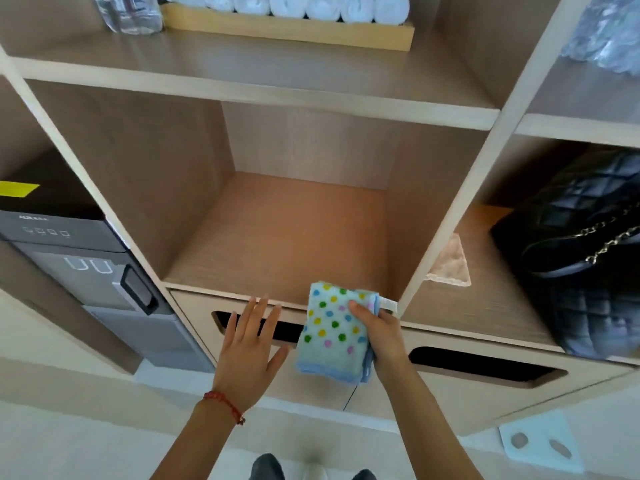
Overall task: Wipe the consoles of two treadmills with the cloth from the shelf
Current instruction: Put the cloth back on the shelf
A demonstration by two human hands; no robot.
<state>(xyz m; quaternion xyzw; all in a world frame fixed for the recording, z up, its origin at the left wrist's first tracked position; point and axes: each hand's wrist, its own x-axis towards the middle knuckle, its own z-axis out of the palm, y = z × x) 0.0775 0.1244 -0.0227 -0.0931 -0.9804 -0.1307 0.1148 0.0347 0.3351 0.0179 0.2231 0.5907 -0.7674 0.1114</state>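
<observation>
Item: cloth [335, 332], pale blue, folded, coloured dots. Held in my right hand [379, 336], thumb across the front face, fingers wrapped behind the right edge, white label sticking out above the thumb. It hangs just in front of the lip of the middle shelf compartment [284, 233], clear of the wood; folded this way it stays compact and, I judge, ready to carry off to the treadmills, none of which are in view

Item: my left hand [251, 348], fingers spread and straight, grasping nothing, hovering before the drawer front [194, 306] just left of the cloth; whether it touches the panel I cannot tell

Item: surroundings. Water dispenser [86, 268] in the left bay, black quilted bag [588, 251] and a beige rag [450, 265] in the right bay, rolled white towels [287, 3] above

Room to move: the compartment's side walls and the shelf board overhead box in the space ahead; open room lies back toward me and downward, so I judge drawing back the easy exit
</observation>
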